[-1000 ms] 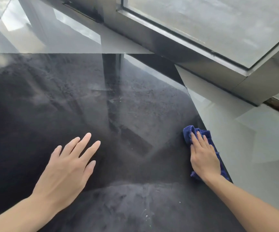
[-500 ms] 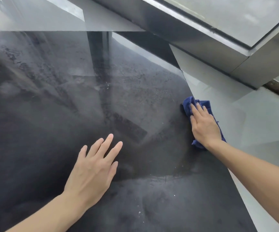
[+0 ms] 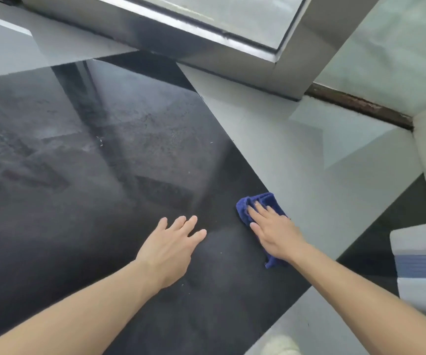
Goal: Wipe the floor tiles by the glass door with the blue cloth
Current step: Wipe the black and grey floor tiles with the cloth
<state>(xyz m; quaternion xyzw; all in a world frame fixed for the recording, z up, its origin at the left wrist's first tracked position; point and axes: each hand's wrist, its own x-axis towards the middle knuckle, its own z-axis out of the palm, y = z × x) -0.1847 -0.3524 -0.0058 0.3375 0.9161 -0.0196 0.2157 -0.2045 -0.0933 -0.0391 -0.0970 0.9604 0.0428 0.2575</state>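
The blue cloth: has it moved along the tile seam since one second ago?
Cannot tell. The camera moved a lot; the cloth lies under the right hand on the seam, as before.

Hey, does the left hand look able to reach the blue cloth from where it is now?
Probably yes: the left hand lies flat on the dark tile, and bare floor separates it from the blue cloth. But the right hand covers most of it.

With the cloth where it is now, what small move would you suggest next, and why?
Probably slide the right hand, flat on the blue cloth, leftward across the dark tile: the cloth sits at the tile's right edge, and specks show further in. The left hand rests open as a brace.
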